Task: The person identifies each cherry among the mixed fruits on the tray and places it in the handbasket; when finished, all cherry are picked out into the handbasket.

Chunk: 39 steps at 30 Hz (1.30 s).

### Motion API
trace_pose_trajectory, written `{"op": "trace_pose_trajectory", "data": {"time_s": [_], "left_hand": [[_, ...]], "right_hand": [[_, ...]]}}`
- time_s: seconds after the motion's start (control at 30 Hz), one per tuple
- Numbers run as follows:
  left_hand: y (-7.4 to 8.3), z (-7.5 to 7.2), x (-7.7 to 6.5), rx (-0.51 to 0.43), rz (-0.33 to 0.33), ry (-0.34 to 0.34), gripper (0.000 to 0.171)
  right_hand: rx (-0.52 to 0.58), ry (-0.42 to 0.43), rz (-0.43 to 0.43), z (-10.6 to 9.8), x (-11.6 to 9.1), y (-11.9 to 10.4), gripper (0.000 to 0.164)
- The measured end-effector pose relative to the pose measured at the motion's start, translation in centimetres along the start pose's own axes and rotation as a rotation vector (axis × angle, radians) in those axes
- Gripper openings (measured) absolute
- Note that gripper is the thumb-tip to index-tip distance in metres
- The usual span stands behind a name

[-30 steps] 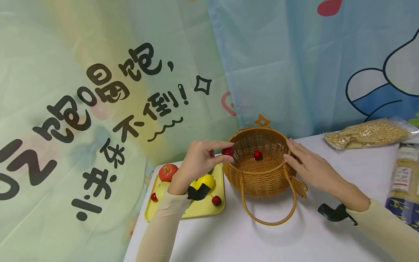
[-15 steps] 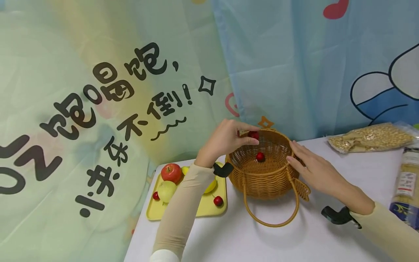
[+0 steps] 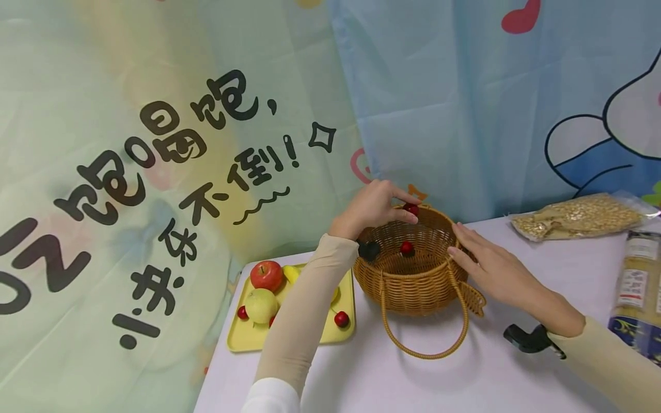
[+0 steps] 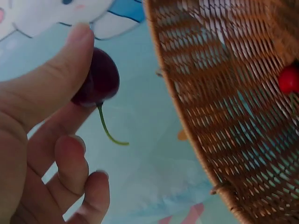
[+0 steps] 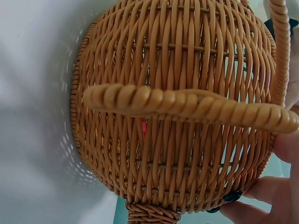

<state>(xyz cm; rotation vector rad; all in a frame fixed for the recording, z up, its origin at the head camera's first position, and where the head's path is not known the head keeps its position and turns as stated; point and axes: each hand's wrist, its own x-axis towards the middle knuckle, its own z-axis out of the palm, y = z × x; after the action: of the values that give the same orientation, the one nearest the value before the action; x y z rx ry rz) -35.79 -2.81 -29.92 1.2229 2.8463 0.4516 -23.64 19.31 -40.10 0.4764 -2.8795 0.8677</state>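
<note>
The person's left hand [image 3: 377, 205], thumb and finger pinching a green-stemmed dark red cherry [image 4: 103, 79], reaches to the far rim of a round brown wicker basket [image 3: 413, 293] near the white surface's [image 3: 372, 381] far edge, while the right hand [image 3: 496, 268] rests straight fingers against the basket's right rim. The beige-sleeved left forearm [image 3: 296, 321] partly hides a yellow rectangular tray [image 3: 245, 343] at the surface's far left corner; a clear bag of pale grains [image 3: 583, 217] lies rightward along the far edge.

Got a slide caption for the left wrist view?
A left hand pinches a dark red cherry, its green stem curved, near a wicker basket with a brighter cherry inside.
</note>
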Motion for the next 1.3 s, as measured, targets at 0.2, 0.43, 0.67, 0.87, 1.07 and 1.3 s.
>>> {"op": "trace_pose_trajectory", "data": {"time_s": [0.2, 0.43, 0.67, 0.87, 1.07, 1.3], "left_hand": [[-0.1, 1.2, 1.8, -0.007, 0.016, -0.077, 0.043], [-0.2, 3.4, 2.9, 0.0, -0.032, -0.185, 0.041], [-0.7, 4.9, 2.9, 0.015, -0.033, -0.228, 0.04], [-0.7, 6.1, 3.3, -0.073, 0.0, -0.298, 0.041], [-0.5, 6.5, 3.3, -0.111, -0.03, -0.318, 0.04], [-0.2, 6.6, 3.1, -0.113, -0.023, -0.334, 0.041]], "right_hand": [[0.0, -0.004, 0.005, -0.1, 0.0, 0.0, 0.069], [0.001, -0.014, 0.016, -0.1, 0.0, -0.1, 0.07], [0.001, -0.011, 0.015, 0.0, 0.0, 0.0, 0.071], [0.011, -0.002, 0.016, 0.0, -0.2, -0.1, 0.069], [0.01, 0.002, 0.014, 0.1, -0.2, -0.2, 0.07], [0.007, 0.009, 0.017, 0.1, -0.3, 0.0, 0.07]]}}
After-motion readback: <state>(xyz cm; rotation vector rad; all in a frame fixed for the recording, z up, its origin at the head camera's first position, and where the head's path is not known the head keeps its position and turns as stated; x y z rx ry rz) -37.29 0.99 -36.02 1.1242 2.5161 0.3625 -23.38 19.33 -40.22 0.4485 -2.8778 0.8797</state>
